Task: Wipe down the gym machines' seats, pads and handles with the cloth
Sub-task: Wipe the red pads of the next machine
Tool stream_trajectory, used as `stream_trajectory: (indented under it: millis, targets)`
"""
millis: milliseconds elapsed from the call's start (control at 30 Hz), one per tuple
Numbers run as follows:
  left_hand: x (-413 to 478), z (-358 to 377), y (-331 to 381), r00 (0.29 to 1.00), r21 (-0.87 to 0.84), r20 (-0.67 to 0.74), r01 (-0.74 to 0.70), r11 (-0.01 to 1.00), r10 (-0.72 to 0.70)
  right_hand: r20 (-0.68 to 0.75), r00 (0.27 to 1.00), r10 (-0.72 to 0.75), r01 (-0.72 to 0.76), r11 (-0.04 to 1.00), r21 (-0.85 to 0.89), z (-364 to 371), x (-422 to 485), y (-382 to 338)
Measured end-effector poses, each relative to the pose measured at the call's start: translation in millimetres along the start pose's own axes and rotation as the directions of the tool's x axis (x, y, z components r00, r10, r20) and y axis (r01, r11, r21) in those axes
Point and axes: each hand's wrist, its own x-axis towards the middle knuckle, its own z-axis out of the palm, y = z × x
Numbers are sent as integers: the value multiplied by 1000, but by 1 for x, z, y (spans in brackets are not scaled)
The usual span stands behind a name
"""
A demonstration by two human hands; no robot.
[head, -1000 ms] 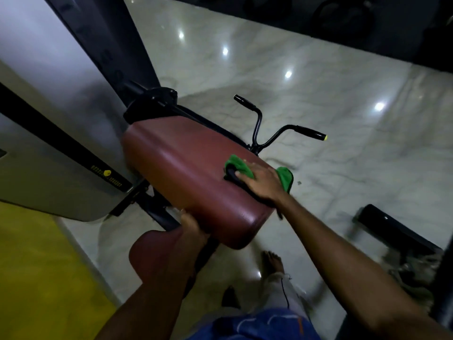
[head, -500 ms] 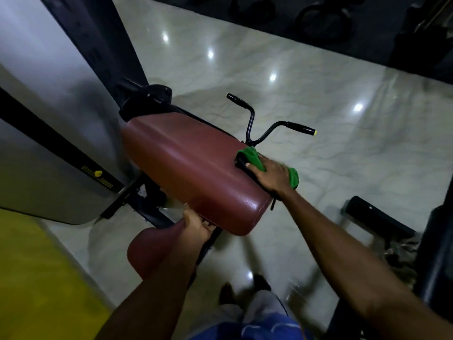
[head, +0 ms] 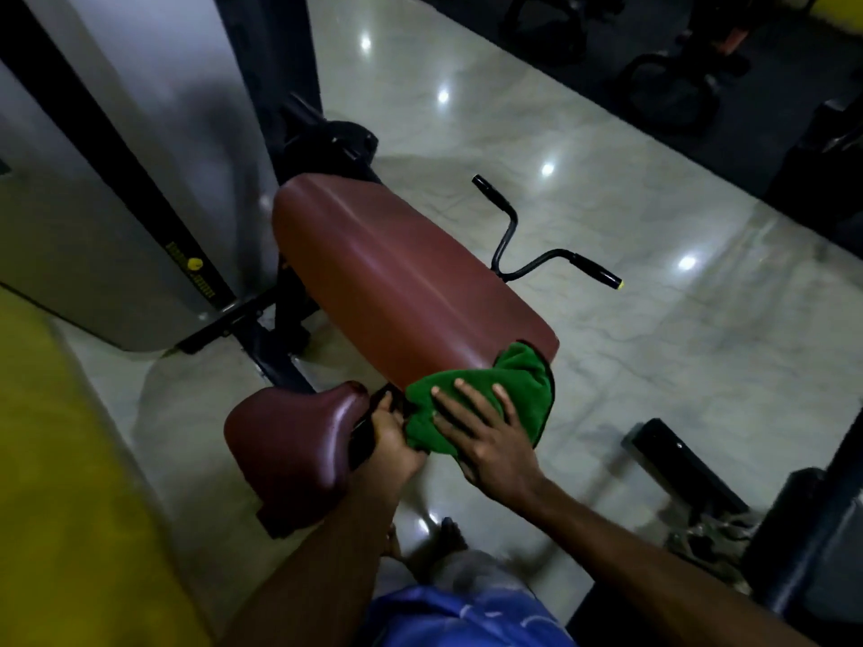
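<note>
A long maroon arm pad (head: 401, 282) slopes down toward me at centre frame. A green cloth (head: 509, 389) is draped over its near lower end, and my right hand (head: 485, 436) presses flat on the cloth with fingers spread. My left hand (head: 392, 436) grips the black bracket under the pad's near end, between the pad and the small maroon seat (head: 294, 441). Two black handles (head: 551, 259) with a yellow end cap stick out beyond the pad on the right.
The machine's grey shroud (head: 116, 179) with a black stripe stands at left, a yellow surface (head: 60, 483) at lower left. A black footrest (head: 682, 464) lies on the pale marble floor (head: 654, 343) at right. Dark equipment (head: 663, 81) lines the far edge.
My right hand has dragged the green cloth from the pad's far right edge down to its near end. My left hand stays under the pad. The camera has shifted.
</note>
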Motion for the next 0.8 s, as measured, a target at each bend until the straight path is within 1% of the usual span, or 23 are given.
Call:
stream_trajectory:
  millis: [100,167,200,267,300,333,367,400,433,467,500,533,567,600,633,667,700,733,767,800]
  targets:
    - [-5,-11,-2,999,-87,25,33,996,-31,117,972,-204,216,971,-98,-9,20,6]
    - [-4,-22,-5,997,-172,67,53,984,-42,238,913,-332,370,919,-135,-13,44,11]
    - [-4,-25,-8,994,-210,97,70,975,-51,323,863,-389,444,888,-117,-18,56,15]
    - [-2,-37,-15,985,-316,154,119,941,-73,502,712,-492,594,803,-56,-24,91,15]
    - [-3,-40,-18,983,-368,165,134,920,-77,593,625,-508,643,766,-20,-19,109,13]
    - [-3,-40,-24,981,-411,177,145,900,-77,659,560,-501,676,736,-15,-19,124,8]
    - [-2,-39,-28,982,-435,172,146,888,-77,693,491,-528,735,678,-4,-4,138,7]
    - [0,-40,-32,982,-464,170,152,873,-81,759,402,-513,780,626,10,10,145,14]
    - [1,-40,-36,983,-456,161,157,876,-93,819,334,-466,788,615,29,23,149,21]
    - [4,-40,-38,984,-456,149,155,876,-97,847,369,-381,749,662,-29,45,154,36]
    - [6,-39,-39,986,-445,135,151,882,-101,837,472,-277,661,740,-127,62,160,50]
    - [8,-37,-38,987,-454,118,149,878,-107,823,541,-170,590,775,-228,79,170,62]
    - [12,-37,-39,988,-472,102,154,868,-119,888,437,-143,609,774,-175,102,190,65]
    - [15,-38,-38,988,-488,89,153,859,-126,918,329,-223,678,732,-65,117,216,55]
    - [15,-35,-36,988,-484,82,152,862,-128,925,302,-232,726,684,-66,111,244,36]
    - [15,-33,-34,989,-483,76,147,863,-127,900,348,-263,770,627,-114,89,270,7]
    - [15,-31,-32,989,-479,69,146,866,-129,866,382,-323,791,599,-125,90,292,-12]
    - [16,-31,-32,990,-479,68,144,866,-127,849,408,-337,802,577,-157,79,304,-27]
    - [16,-30,-30,989,-471,65,146,870,-131,847,424,-320,823,527,-213,67,310,-40]
    - [15,-29,-29,989,-476,61,149,867,-136,849,442,-289,847,446,-289,64,304,-45]
